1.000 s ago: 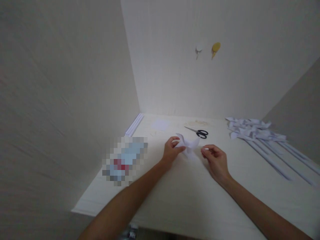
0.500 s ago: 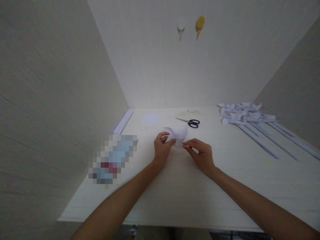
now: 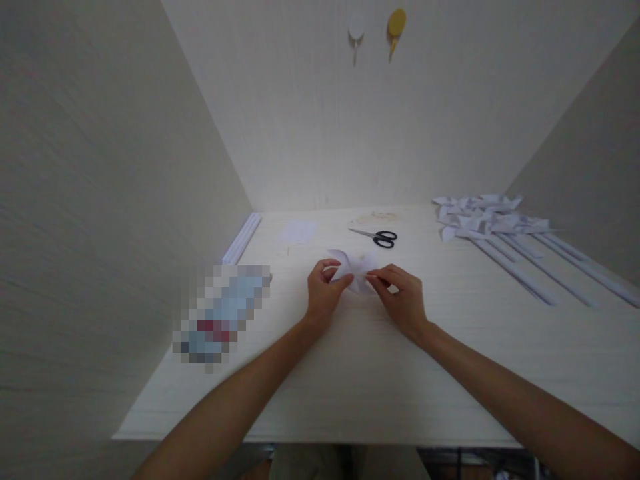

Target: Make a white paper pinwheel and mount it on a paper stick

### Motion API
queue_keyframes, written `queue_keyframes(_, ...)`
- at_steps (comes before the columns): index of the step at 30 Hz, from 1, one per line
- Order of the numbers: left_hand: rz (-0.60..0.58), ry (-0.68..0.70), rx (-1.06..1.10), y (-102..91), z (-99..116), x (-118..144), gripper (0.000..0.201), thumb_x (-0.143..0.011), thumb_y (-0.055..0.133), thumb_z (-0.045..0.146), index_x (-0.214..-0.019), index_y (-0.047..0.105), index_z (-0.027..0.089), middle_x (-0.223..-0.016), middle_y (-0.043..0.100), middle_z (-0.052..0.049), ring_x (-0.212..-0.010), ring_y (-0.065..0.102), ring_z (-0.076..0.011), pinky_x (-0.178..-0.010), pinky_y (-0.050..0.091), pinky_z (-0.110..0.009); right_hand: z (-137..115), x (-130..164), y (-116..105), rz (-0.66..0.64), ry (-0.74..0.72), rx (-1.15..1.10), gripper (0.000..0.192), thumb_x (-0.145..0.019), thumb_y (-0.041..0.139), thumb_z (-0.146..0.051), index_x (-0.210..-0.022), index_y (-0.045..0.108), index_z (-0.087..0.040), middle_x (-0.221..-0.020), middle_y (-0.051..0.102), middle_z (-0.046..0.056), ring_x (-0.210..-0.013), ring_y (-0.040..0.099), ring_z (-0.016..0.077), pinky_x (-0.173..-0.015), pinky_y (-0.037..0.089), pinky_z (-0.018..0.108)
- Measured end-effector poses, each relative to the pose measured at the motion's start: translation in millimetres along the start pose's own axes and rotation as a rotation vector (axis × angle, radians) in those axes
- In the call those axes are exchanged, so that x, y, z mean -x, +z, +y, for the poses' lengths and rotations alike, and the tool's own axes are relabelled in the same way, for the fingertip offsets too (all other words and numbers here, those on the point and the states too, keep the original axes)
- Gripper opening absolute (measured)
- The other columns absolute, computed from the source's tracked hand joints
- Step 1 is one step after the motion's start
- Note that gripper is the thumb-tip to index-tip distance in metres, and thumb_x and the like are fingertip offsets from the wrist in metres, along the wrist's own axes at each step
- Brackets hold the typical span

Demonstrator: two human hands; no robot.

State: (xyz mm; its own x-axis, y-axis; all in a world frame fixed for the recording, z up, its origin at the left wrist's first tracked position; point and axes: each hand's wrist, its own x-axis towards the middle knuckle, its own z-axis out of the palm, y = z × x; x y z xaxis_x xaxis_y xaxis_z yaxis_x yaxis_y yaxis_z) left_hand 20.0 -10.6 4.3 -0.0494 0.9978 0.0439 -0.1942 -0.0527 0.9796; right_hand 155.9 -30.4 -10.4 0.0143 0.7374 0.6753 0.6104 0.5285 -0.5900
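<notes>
A pale table (image 3: pixel 380 373) fills a walled alcove. Near its middle lies a folded white paper piece (image 3: pixel 356 270), pinched by the left hand (image 3: pixel 323 293) and right hand (image 3: pixel 403 300). Scissors (image 3: pixel 377 236) lie beyond, finished pinwheels (image 3: pixel 480 217) far right. Too hard a pull could tear the folds.

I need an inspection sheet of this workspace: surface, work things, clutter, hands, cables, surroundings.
Surface: pale table, bare near the front edge.
Work things: folded white paper piece, pinched from both sides.
Clutter: black-handled scissors; finished paper pinwheels far right; white paper rods far left; small paper square; blurred packet.
Hands: left hand and right hand both grip the paper.
Cables: nothing seen.
Surroundings: plain walls; two hooks on the back wall.
</notes>
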Motion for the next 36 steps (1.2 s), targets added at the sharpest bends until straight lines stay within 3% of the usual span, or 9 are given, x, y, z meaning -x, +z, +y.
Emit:
queue_keyframes(7,-0.005,0.02,-0.023,0.7,-0.6,0.6,0.033,-0.051,0.066,0.016,-0.078,0.048,0.017,-0.06,0.061,0.002,-0.053,0.054,-0.0102,-0.052,0.041,-0.022,4.2,-0.9,0.1,-0.113,-0.011,0.152,0.03,-0.08,0.047,-0.03,-0.055,0.056,-0.016,-0.05,0.047,0.0,-0.047,0.042,0.0097,-0.048,0.032,0.022)
queue_keyframes(24,0.004,0.115,-0.119,1.2,-4.7,-0.4,0.028,-0.053,0.062,0.012,-0.076,0.048,0.018,-0.059,0.059,0.003,-0.054,0.053,-0.01,-0.053,0.039,-0.021,0.1,-1.1,0.4,-0.12,-0.007,0.127,0.026,-0.075,0.05,-0.025,-0.052,0.054,-0.016,-0.048,0.047,-0.001,-0.044,0.04,0.0084,-0.046,0.031,0.021)
queue_keyframes(31,0.025,0.301,-0.283,1.5,-7.1,1.3,0.023,-0.058,0.06,0.013,-0.076,0.047,0.018,-0.061,0.055,0.003,-0.059,0.054,-0.01,-0.06,0.041,-0.023,-5.1,-1.4,2.7,-0.148,0.238,-0.004,0.029,-0.072,0.05,-0.027,-0.047,0.054,-0.015,-0.04,0.046,-0.003,-0.04,0.039,0.0081,-0.041,0.028,0.02)
queue_keyframes(36,0.034,0.326,-0.316,1.9,-6.2,2.6,0.023,-0.058,0.059,0.013,-0.077,0.047,0.018,-0.062,0.056,0.003,-0.058,0.054,-0.0098,-0.058,0.041,-0.021,-5.7,-1.0,5.5,-0.241,0.353,-0.151,0.033,-0.075,0.045,-0.029,-0.046,0.052,-0.015,-0.039,0.043,-0.004,-0.039,0.039,0.0075,-0.04,0.027,0.018)
